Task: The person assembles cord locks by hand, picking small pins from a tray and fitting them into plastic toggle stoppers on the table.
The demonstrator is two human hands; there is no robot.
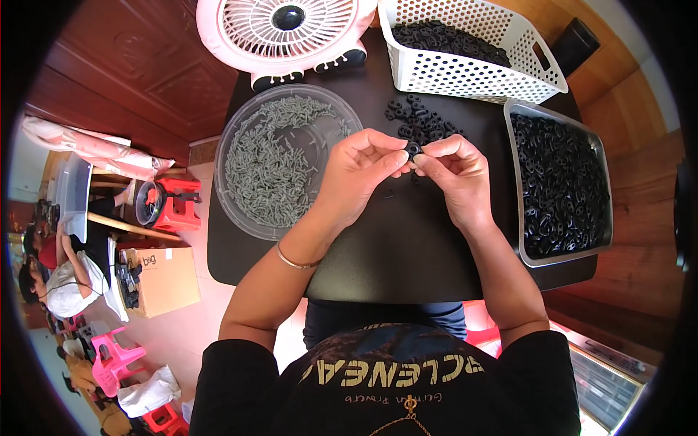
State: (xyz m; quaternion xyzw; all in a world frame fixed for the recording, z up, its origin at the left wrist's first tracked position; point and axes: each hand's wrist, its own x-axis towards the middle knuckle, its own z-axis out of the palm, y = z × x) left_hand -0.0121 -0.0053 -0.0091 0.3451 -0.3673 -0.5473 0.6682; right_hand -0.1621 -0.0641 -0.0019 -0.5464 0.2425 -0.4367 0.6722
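Both hands meet over the middle of the dark table, pinching one small black ringed plastic piece (413, 150) between thumbs and fingertips. My left hand (361, 168) grips it from the left, and my right hand (458, 173) from the right. Just beyond my fingers lies a loose pile of black plastic pieces (418, 118). Left of my left hand stands a round clear tub (231, 207) with many small grey-green screw-like pieces (267, 171) in it. To the right, a metal tray (520, 211) is full of black pieces (560, 185) with holes.
A pink fan (287, 43) stands at the table's far left. The white perforated basket (472, 81) at the far right holds more black parts, with a dark cylinder (574, 45) beside it. On the floor at left are a cardboard box (169, 280), red stools and other people.
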